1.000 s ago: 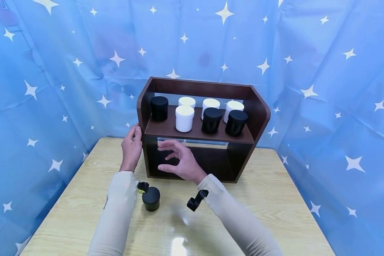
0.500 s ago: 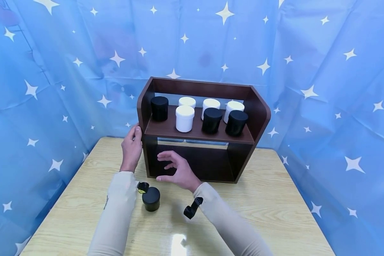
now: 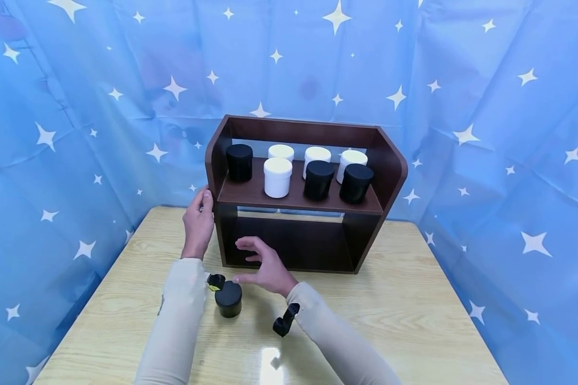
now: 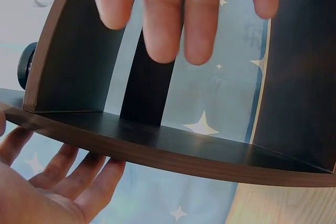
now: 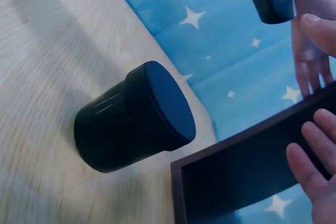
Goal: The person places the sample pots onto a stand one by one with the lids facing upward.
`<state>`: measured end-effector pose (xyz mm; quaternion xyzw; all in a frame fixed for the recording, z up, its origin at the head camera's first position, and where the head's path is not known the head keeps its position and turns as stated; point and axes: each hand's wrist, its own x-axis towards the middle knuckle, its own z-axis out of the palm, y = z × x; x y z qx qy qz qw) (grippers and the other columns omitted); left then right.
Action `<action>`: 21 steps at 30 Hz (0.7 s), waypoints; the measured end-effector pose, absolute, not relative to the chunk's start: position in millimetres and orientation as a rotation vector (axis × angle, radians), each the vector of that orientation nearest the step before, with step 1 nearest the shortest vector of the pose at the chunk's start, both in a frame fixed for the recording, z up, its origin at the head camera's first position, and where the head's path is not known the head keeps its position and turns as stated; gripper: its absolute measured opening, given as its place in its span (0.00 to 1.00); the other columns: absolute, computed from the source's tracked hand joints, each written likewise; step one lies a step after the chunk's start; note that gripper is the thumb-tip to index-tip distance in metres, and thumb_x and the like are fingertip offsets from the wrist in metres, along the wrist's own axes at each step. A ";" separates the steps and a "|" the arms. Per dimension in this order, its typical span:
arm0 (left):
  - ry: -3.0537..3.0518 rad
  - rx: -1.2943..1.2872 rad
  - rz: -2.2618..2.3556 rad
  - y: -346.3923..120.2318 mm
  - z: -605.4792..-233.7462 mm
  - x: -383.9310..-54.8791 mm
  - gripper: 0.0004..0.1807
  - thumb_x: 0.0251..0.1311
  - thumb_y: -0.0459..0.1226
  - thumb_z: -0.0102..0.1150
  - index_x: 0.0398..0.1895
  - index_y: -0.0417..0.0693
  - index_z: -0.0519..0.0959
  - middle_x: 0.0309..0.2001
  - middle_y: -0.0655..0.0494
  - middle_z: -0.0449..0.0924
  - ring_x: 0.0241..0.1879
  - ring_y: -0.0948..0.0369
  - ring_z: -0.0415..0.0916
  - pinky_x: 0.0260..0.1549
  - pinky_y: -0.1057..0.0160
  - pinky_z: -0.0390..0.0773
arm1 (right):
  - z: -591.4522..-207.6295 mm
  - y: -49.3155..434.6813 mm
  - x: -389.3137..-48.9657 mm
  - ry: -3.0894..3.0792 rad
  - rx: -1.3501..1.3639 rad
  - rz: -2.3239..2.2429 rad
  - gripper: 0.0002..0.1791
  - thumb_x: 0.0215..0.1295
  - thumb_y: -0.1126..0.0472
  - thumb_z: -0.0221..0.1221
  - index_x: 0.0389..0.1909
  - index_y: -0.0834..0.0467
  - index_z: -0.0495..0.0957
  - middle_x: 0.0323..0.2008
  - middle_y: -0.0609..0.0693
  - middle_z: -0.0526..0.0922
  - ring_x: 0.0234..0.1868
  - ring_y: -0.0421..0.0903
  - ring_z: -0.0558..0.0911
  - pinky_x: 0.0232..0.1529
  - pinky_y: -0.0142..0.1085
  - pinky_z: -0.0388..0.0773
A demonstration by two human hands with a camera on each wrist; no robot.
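My left hand (image 3: 199, 222) rests against the outer left side of the dark brown two-tier shelf (image 3: 301, 207). In the left wrist view the fingertips (image 4: 113, 174) touch its side panel from outside. A black lidded jar (image 3: 228, 300) stands upright on the table in front of the shelf, seen large in the right wrist view. My right hand (image 3: 265, 267) hovers beside and above it, thumb and fingers spread in a loose curve, holding nothing. Its thumb tip overlaps the jar's lid in the head view. In the left wrist view the right fingers (image 4: 163, 24) hang before the lower compartment.
On the upper tier stand several jars: a black jar (image 3: 240, 163) at left, a white jar (image 3: 277, 177) in front, two black jars front right, and white jars (image 3: 317, 156) behind. The wooden table (image 3: 404, 310) meets a blue starry curtain (image 3: 308, 64).
My right hand has moved down and slightly toward me, from before the shelf's lower compartment to close by the black jar. The left hand stays at the shelf's side.
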<state>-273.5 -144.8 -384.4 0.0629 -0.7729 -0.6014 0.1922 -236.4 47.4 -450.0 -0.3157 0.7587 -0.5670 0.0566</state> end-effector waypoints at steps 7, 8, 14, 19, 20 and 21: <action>-2.151 0.191 -1.703 -144.3 -385.7 -273.7 0.30 0.74 0.62 0.36 0.73 0.67 0.69 0.69 0.53 0.73 0.71 0.54 0.65 0.71 0.47 0.66 | -466.1 41.5 -234.3 2.331 -0.937 -1.649 0.45 0.48 0.62 0.77 0.69 0.54 0.67 0.68 0.49 0.74 0.70 0.49 0.73 0.67 0.45 0.75; -2.150 0.191 -1.705 -144.3 -385.6 -273.8 0.30 0.74 0.63 0.36 0.72 0.67 0.69 0.69 0.53 0.73 0.71 0.55 0.65 0.71 0.47 0.66 | -468.5 40.6 -233.9 2.327 -0.944 -1.640 0.46 0.48 0.62 0.78 0.69 0.55 0.66 0.69 0.51 0.73 0.70 0.49 0.72 0.68 0.47 0.74; -2.153 0.185 -1.707 -145.3 -386.4 -273.2 0.30 0.74 0.63 0.35 0.73 0.68 0.68 0.70 0.54 0.72 0.71 0.55 0.65 0.70 0.47 0.67 | -486.2 37.3 -232.1 2.355 -0.946 -1.539 0.50 0.46 0.57 0.80 0.70 0.56 0.65 0.70 0.56 0.71 0.71 0.49 0.71 0.70 0.52 0.71; -2.149 0.173 -1.695 -146.0 -386.4 -273.0 0.29 0.75 0.62 0.35 0.72 0.68 0.69 0.69 0.53 0.73 0.71 0.54 0.65 0.70 0.46 0.67 | -496.8 32.4 -229.6 2.381 -0.924 -1.490 0.53 0.44 0.56 0.80 0.71 0.58 0.63 0.71 0.56 0.71 0.72 0.48 0.71 0.73 0.48 0.68; -2.144 0.168 -1.693 -145.9 -386.5 -273.4 0.29 0.75 0.62 0.35 0.72 0.68 0.70 0.68 0.52 0.74 0.70 0.54 0.66 0.70 0.46 0.67 | -498.0 31.3 -229.4 2.387 -0.921 -1.486 0.53 0.44 0.56 0.81 0.72 0.58 0.63 0.71 0.56 0.71 0.72 0.48 0.71 0.74 0.47 0.67; -2.142 0.162 -1.693 -145.9 -386.6 -273.5 0.29 0.75 0.62 0.35 0.71 0.68 0.70 0.67 0.52 0.74 0.70 0.54 0.66 0.69 0.46 0.67 | -499.3 30.3 -229.1 2.389 -0.917 -1.486 0.54 0.43 0.56 0.81 0.72 0.59 0.63 0.71 0.56 0.71 0.72 0.48 0.70 0.74 0.47 0.67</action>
